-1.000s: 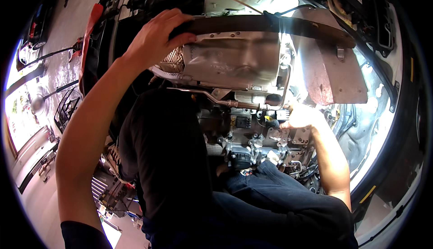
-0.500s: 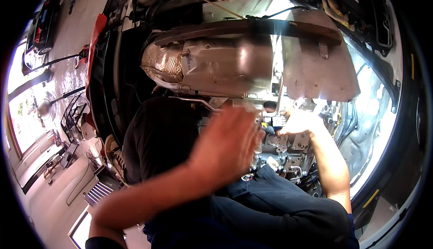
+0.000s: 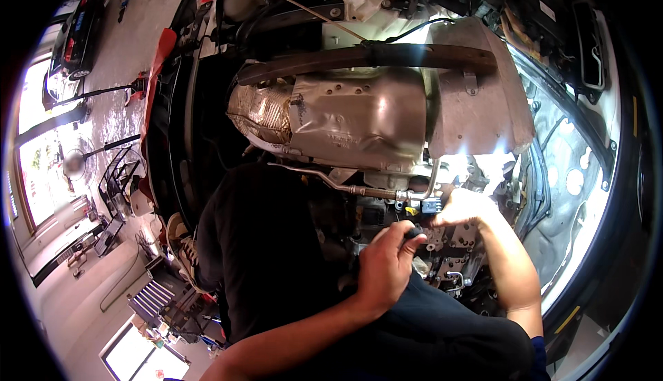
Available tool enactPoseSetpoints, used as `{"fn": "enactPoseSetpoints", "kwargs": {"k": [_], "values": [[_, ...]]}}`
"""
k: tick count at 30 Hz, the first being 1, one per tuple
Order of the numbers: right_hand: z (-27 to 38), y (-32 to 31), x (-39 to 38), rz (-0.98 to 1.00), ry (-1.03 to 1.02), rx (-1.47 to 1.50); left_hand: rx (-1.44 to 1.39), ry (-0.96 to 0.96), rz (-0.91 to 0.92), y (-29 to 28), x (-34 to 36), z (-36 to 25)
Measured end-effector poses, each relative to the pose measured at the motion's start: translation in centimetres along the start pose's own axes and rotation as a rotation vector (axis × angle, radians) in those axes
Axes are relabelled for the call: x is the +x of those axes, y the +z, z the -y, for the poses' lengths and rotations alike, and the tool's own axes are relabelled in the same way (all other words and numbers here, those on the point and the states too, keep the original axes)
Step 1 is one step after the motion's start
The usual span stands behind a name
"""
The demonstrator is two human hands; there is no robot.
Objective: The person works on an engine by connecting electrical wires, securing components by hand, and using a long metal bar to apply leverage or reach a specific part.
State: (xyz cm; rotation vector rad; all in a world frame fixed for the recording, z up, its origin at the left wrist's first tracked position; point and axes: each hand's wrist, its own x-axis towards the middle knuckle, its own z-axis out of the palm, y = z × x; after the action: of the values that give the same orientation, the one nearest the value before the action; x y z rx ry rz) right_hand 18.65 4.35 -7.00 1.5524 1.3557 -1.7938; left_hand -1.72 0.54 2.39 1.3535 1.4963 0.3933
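My left hand (image 3: pixel 385 269) is closed around a short black handle (image 3: pixel 412 232), its thumb pressed along it; the tool's working end cannot be made out. Just beyond it, my right hand (image 3: pixel 464 208) is brightly lit, with fingers bent around the side of a small blue-grey block connector (image 3: pixel 431 205). A yellow piece (image 3: pixel 412 211) shows beside the connector. Both hands work close together among the metal parts of an engine bay, below a metal pipe (image 3: pixel 376 192). Part of the right fingers is washed out by glare.
A shiny heat shield (image 3: pixel 356 115) and a brown curved bar (image 3: pixel 366 58) lie beyond my hands. A grey plate (image 3: pixel 483 115) stands to their right. My dark-trousered leg (image 3: pixel 269 236) rests across the bay. A fan (image 3: pixel 72 165) and a black car (image 3: pixel 81 35) are at far left.
My left hand, blurred and raised before, has come down beside the right one and now shows the black handle. My right hand stays by the connector. The whole view has shifted slightly.
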Motion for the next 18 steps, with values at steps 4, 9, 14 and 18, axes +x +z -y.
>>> {"fn": "enactPoseSetpoints", "kwargs": {"k": [4, 9, 14, 18], "values": [[0.1, 0.0, 0.2, 0.03, 0.0, 0.003, -0.101, 0.06, 0.036, 0.7, -0.2, 0.1], [-1.2, 0.4, 1.0, 0.082, 0.136, -0.06, 0.108, 0.292, -0.016, -1.1, 0.1, 1.1], [-0.4, 0.1, 0.5, 0.046, 0.085, -0.081, 0.252, 0.29, 0.14, -1.9, -0.2, 1.7], [-0.3, -0.2, 0.1, 0.026, -0.002, -0.072, 0.309, 0.363, 0.226, -2.2, -0.2, 2.2]]}}
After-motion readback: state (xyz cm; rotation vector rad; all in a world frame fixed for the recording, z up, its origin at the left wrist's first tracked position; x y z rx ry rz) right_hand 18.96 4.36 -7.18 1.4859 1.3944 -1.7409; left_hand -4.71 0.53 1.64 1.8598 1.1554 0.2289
